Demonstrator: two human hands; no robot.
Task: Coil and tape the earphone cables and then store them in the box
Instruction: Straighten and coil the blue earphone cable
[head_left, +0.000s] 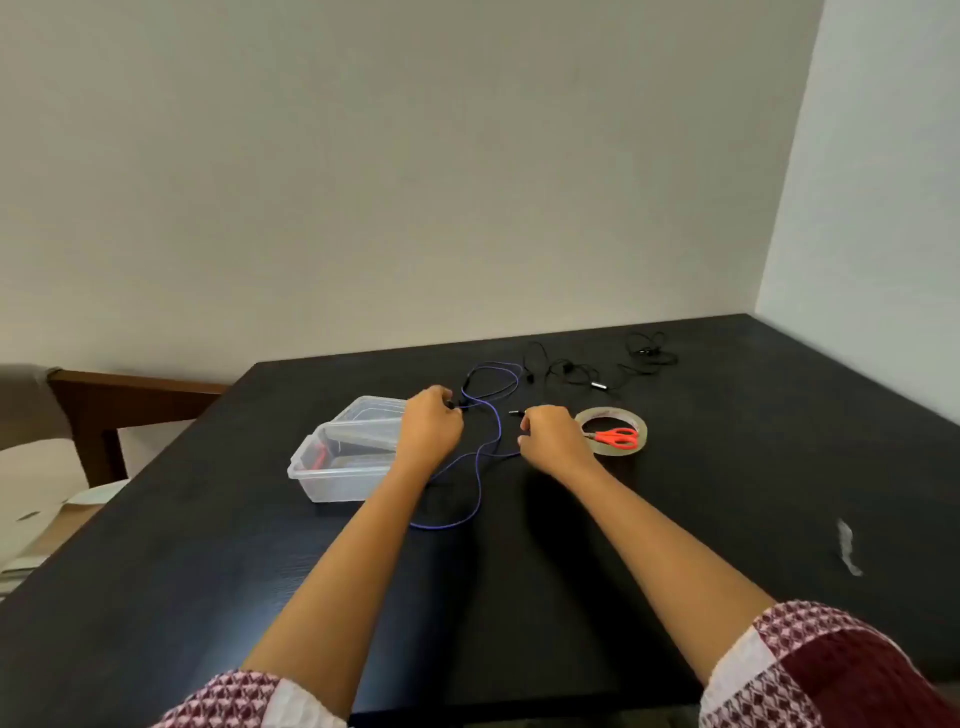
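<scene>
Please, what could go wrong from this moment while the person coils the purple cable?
1. The purple cable lies in loose crossing loops between the left hand and the right hand; pulling may knot it.
2. Its far loop lies close to the black cables, which might get dragged along.
3. The red scissors rest on the tape roll beside the right hand; a quick reach could knock them.

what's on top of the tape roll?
Red-handled scissors lie across the tape roll, handles over its hole. The blades point toward the right hand, which hides their tips and the roll's left side.
</scene>
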